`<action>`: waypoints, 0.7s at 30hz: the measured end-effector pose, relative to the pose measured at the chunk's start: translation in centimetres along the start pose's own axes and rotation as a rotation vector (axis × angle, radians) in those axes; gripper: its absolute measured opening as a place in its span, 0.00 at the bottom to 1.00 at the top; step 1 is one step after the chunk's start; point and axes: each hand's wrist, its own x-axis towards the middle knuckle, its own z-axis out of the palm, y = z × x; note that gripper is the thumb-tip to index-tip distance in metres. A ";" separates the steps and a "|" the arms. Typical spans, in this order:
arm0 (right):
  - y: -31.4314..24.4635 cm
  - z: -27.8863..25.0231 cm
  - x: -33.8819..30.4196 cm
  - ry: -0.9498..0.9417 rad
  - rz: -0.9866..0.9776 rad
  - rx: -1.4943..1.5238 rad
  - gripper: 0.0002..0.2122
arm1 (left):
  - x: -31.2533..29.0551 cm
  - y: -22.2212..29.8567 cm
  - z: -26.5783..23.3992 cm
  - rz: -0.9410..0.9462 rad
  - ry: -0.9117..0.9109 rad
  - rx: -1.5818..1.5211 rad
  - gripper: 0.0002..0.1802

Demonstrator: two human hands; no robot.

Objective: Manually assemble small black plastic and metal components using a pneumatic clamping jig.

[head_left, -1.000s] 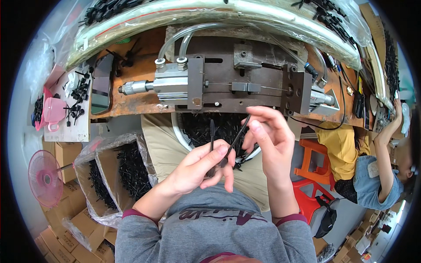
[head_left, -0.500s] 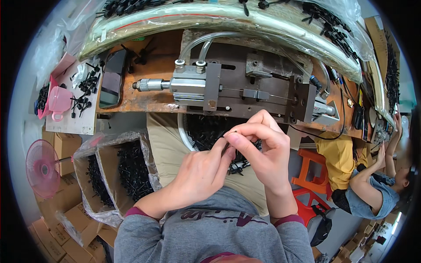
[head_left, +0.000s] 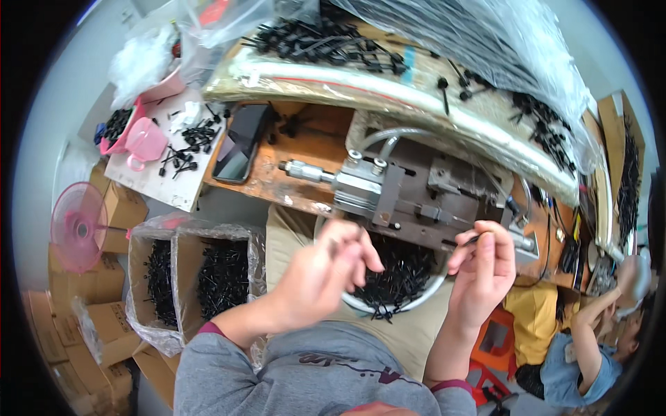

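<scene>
My right hand (head_left: 481,277) is raised in front of the right part of a metal bench fixture, thumb and fingers pinched on a small dark, thin part (head_left: 473,239). My left hand (head_left: 322,274) hovers apart from it, left of a white-rimmed tub (head_left: 421,299); its curled fingers are smeared by motion, so whether they hold anything is unclear. The tub sits at my lap, filled with black knob-headed pieces (head_left: 395,277). Behind both hands, the fixture has a silver pneumatic cylinder (head_left: 357,193), clear hoses (head_left: 395,133) and a dark base plate (head_left: 423,234).
Left of my legs stands a plastic-lined carton (head_left: 173,277) with more black pieces. A dark phone-like device (head_left: 236,156) lies near a pink cup (head_left: 146,142). A pink fan (head_left: 80,227) stands far left. Another person (head_left: 590,353) works at the right, beyond an orange stool (head_left: 494,338).
My hands, together before, have parted: the left moved up and slightly left, the right went right with the small dark part. The view has turned, so the bench sits lower and farther right.
</scene>
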 end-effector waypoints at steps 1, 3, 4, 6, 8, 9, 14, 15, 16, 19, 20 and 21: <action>0.1 0.3 0.1 -0.020 0.007 0.001 0.08 | 0.6 1.0 -0.8 0.020 0.040 -0.027 0.10; -0.3 1.5 1.0 -0.104 -0.027 -0.014 0.08 | 1.3 1.7 -2.6 0.119 0.081 -0.138 0.10; -0.8 2.9 1.7 -0.130 -0.052 -0.036 0.08 | 1.4 1.9 -2.7 0.145 0.126 -0.158 0.09; -1.4 6.2 3.6 -0.229 -0.116 0.010 0.08 | 0.5 1.3 -3.4 0.163 0.131 -0.229 0.10; -1.8 10.2 6.0 -0.308 -0.291 0.127 0.08 | -0.1 0.6 -3.6 0.170 0.147 -0.332 0.10; -1.8 12.5 7.7 -0.341 -0.513 0.186 0.09 | -0.4 0.4 -3.5 0.169 0.146 -0.390 0.11; -1.5 25.5 19.4 -0.214 -1.093 -0.374 0.17 | -0.6 0.9 -3.0 0.218 0.273 -0.271 0.12; -0.2 26.3 20.4 -0.138 -1.068 -0.558 0.20 | -0.9 1.3 -3.3 0.200 0.310 -0.248 0.12; -0.1 26.5 19.7 -0.162 -1.068 -0.549 0.16 | -0.9 1.7 -4.0 0.205 0.355 -0.223 0.12; -0.7 23.2 16.5 -0.409 -0.818 -0.459 0.11 | -1.5 1.6 -6.5 0.231 0.370 -0.146 0.11; -0.9 21.6 14.6 -0.589 -0.541 -0.382 0.11 | -1.4 1.2 -7.2 0.211 0.347 -0.165 0.11; -1.3 20.2 12.7 -0.729 -0.225 -0.308 0.12 | -1.4 1.1 -7.2 0.163 0.339 -0.163 0.10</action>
